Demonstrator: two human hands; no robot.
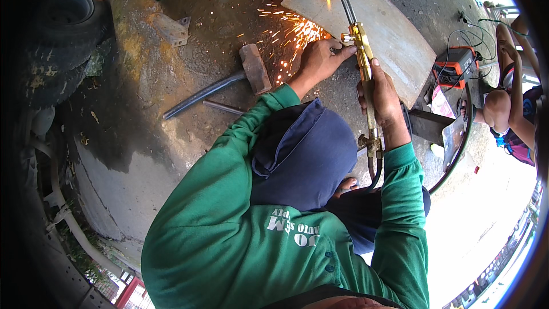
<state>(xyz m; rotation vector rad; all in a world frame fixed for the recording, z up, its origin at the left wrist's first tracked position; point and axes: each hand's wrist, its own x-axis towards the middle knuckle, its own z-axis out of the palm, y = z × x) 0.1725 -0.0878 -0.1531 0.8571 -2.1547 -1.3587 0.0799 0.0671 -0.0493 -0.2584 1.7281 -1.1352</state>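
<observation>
A brass cutting torch (pixel 364 68) points away from me over a large, slightly curved metal plate (pixel 394 43). Its angled tip is at the plate's far part, where a bright flame glows and orange sparks spray to the left. My right hand (pixel 384 96) is wrapped around the torch's handle. Farther forward, my left hand (pixel 321 60) is closed, with its thumb and finger against the torch body beside a small valve knob; its other fingers are curled under and partly hidden. Hoses run back from the torch's rear end past my right forearm. My dark-trousered knee (pixel 309 154) is below my hands.
A sledgehammer (pixel 255 68) and a metal rod (pixel 223 107) lie left of the plate. Beyond them is a rusty bracket (pixel 170 30); tyres (pixel 68 46) stand far left. An orange-black machine (pixel 457 68), steel pieces (pixel 429 127) and a hose are right. Two other people crouch nearby.
</observation>
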